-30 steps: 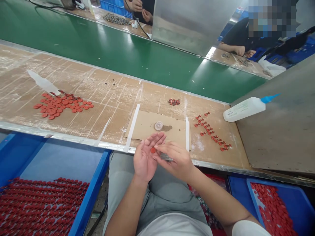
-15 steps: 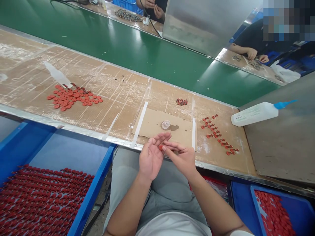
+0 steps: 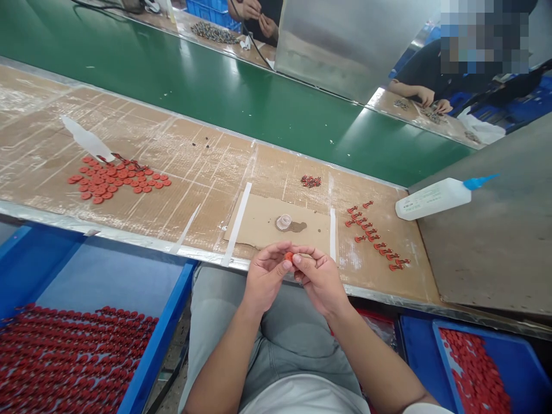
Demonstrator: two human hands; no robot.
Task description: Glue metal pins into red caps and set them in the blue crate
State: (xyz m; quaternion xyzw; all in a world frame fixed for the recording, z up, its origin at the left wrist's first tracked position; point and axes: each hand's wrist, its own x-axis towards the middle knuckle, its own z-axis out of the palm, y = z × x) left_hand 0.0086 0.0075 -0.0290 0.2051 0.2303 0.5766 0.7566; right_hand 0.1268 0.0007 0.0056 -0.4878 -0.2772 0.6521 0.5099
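Note:
A small red part [image 3: 288,257] is pinched between the fingertips of my left hand [image 3: 266,279] and my right hand [image 3: 319,279], over the table's front edge. Just beyond them a small clear cup [image 3: 283,222] stands on a taped cardboard sheet [image 3: 259,215], beside a dark wet patch. Behind the sheet lies a small pile of red and dark pieces [image 3: 311,181]. Red discs [image 3: 103,181] are spread at the left of the table. To the right, red pieces with dark tops [image 3: 371,232] form a slanting line.
A white bottle with a blue nozzle [image 3: 433,199] leans at the right by a metal panel [image 3: 487,230]. Blue trays of red parts sit low at left [image 3: 172,310] and right [image 3: 521,362]. Across the green belt [image 3: 215,86] are other people's hands [image 3: 426,96].
My left hand has gone from an open palm to curled fingers at the red part. My right hand has turned, and both hands now meet around it. The view has shifted slightly.

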